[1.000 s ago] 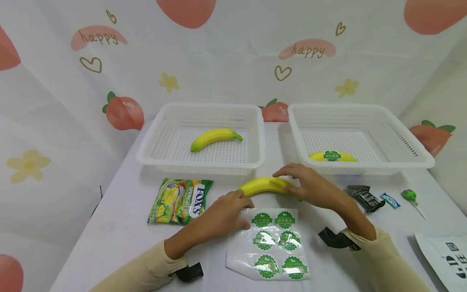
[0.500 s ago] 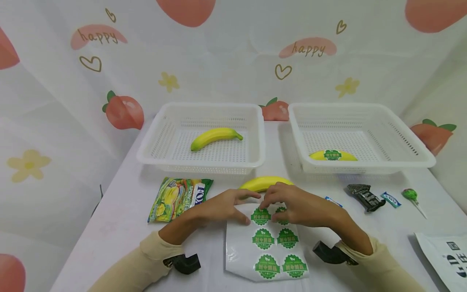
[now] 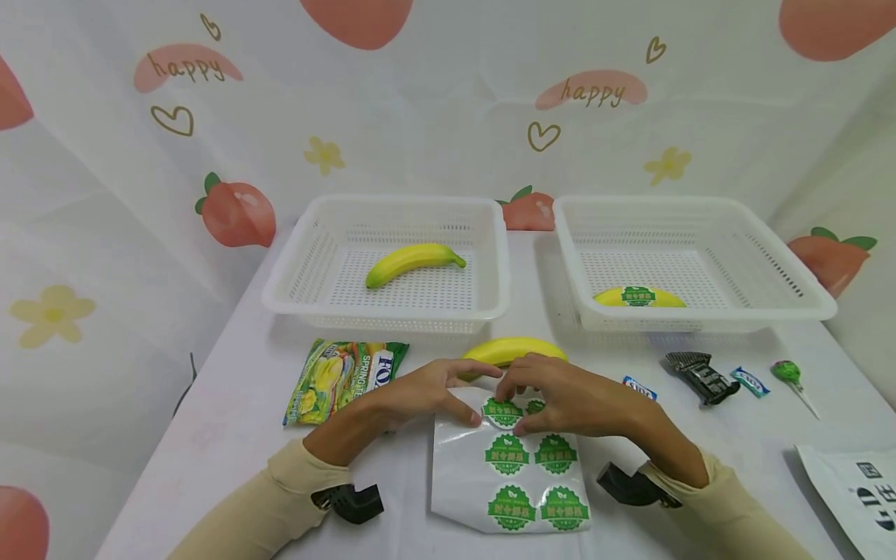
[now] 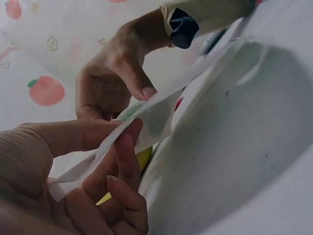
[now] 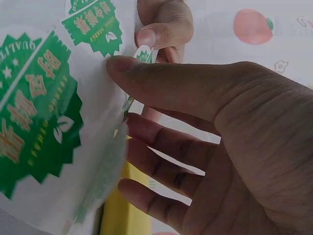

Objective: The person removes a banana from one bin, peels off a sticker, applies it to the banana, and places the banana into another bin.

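Observation:
A white sheet of round green stickers (image 3: 458, 482) is held up from the table at its far edge. My left hand (image 3: 427, 393) pinches its upper left part between thumb and fingers, as the left wrist view shows. At the top row of stickers, my right hand (image 3: 574, 397) has its thumb on the printed face and its forefinger behind the edge. In the right wrist view a green sticker (image 5: 95, 29) lies beside that thumb. Just beyond the sheet a yellow banana (image 3: 514, 348) rests on the table, partly hidden by both hands.
Behind stand two white baskets: the left basket (image 3: 385, 317) holds a banana (image 3: 413, 263), the right basket (image 3: 707, 317) a stickered banana (image 3: 609, 297). A FOX'S candy bag (image 3: 329, 381) lies left. Small wrapped candies (image 3: 702, 377), a lollipop (image 3: 787, 373) and a white packet (image 3: 857, 498) lie right.
Both hands have left the banana and come back to the sheet's top, taking hold of it. The sheet's far edge has risen. A small blue candy now shows beside the right wrist.

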`<state>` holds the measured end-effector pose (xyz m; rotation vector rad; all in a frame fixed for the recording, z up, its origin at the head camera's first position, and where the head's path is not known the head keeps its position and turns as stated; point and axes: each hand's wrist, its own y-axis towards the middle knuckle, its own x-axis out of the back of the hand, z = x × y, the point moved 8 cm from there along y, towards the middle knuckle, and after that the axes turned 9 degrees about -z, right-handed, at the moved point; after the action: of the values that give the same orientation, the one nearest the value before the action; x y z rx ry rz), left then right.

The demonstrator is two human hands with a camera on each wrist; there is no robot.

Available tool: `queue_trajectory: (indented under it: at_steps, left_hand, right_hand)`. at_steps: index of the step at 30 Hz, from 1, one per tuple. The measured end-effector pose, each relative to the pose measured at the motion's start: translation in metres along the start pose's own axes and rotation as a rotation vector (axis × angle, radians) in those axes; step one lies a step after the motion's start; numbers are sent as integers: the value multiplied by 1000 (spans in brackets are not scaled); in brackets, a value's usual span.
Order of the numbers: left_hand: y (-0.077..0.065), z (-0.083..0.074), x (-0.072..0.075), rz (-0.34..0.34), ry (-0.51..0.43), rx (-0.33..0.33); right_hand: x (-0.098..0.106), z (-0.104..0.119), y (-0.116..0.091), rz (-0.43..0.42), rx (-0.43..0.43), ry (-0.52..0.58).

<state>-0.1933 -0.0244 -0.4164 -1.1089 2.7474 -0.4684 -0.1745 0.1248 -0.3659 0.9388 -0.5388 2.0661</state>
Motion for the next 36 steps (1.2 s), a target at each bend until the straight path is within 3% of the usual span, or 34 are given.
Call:
queue_trajectory:
  at_steps: [4,7,12,17,22,25,28,33,36]
  left_hand:
    - [0,0,-1,13,-20,-2]
    - [1,1,-1,1,22,-10]
    - [1,-1,2,-71,275,-67]
    - [-2,-8,0,-124,583,-150]
    - [-10,-19,-8,-124,705,-228]
    - [-14,-26,-14,-116,705,-276]
    - [-15,-28,-15,-148,646,-268]
    - [-12,-30,-8,-258,434,-226]
    - [-11,-32,-2,-326,382,-244]
  right_hand:
    - [0,0,0,8,16,5]
    - [1,3,1,5,62,-4]
    - [3,4,1,-11,115,-5]
    - [13,0,-1,-69,72,23]
    - [29,0,-5,-178,61,20]
    - [35,2,-7,-226,83,9]
    - [36,6,-7,-241,121,19]
    - [31,12,-4,-222,172,7]
    - [29,13,-3,-207,162,-5]
